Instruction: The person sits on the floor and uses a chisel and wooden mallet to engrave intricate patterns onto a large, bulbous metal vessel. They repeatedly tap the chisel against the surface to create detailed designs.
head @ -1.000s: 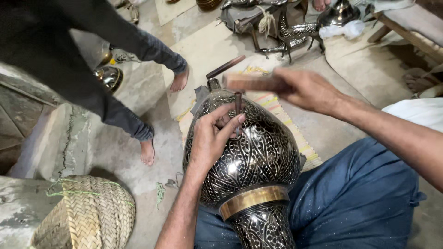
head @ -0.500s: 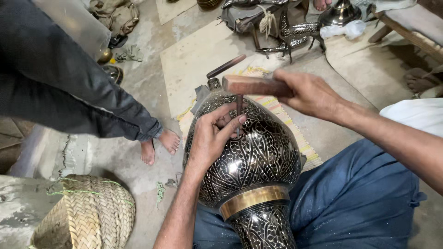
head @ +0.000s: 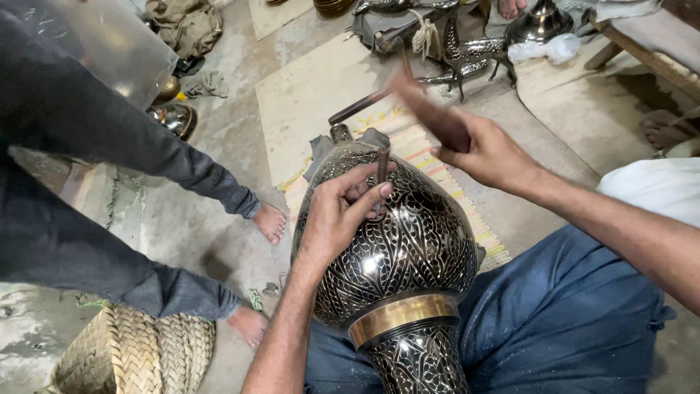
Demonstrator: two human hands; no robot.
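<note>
A large black metal vase (head: 408,255) with fine silver engraving and a brass band lies across my lap. My left hand (head: 343,215) rests on its upper side and pinches a thin metal chisel (head: 381,175), whose tip stands on the vase surface. My right hand (head: 485,149) is raised above and to the right of the chisel, closed around the handle of a wooden mallet (head: 426,109) that is blurred by motion. A dark rod (head: 357,108) lies on the floor beyond the vase.
Another person in dark trousers walks barefoot at left, with feet (head: 271,222) close to the vase. A woven basket (head: 138,354) sits at bottom left. Metal animal figures (head: 467,51) and other brassware stand at the top. A striped mat (head: 430,149) lies under the vase.
My right hand has lifted the mallet up and away from the chisel. The other person's legs have stepped further to the right, nearer the vase. My left hand and the chisel stay put.
</note>
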